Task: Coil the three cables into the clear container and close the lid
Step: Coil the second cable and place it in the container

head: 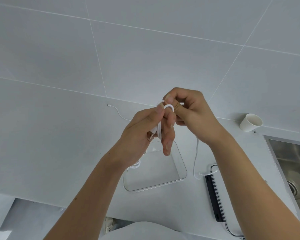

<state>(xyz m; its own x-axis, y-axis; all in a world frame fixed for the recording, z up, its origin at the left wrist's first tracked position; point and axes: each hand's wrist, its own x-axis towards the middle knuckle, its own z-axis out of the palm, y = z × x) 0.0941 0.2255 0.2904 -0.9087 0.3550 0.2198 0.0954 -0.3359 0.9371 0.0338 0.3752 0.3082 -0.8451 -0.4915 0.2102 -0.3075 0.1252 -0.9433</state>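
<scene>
both hands are raised above the white counter and work 1 white cable between them. the left hand holds a small bundle of loops, with the thumb laid along the top, the fingers curled round the far side and a plug end showing against the palm. the right hand pinches the top loop of the same cable between thumb and forefinger, and its other fingers are curled in. from under the right hand the cable's loose tail hangs down to the counter, and its end lies across the edge of the lid. the lid rests flat just right of the clear container and has a black clip along its near-left side. the container stands open on the counter directly below the hands. a second coiled cable lies at its left side, partly hidden by the left wrist. a third thin cable lies loose on the counter behind the hands, its plug pointing left, and its run disappears behind the left hand. a white paper cup sits by the tiled wall to the right, near a steel sink at the right edge.
</scene>
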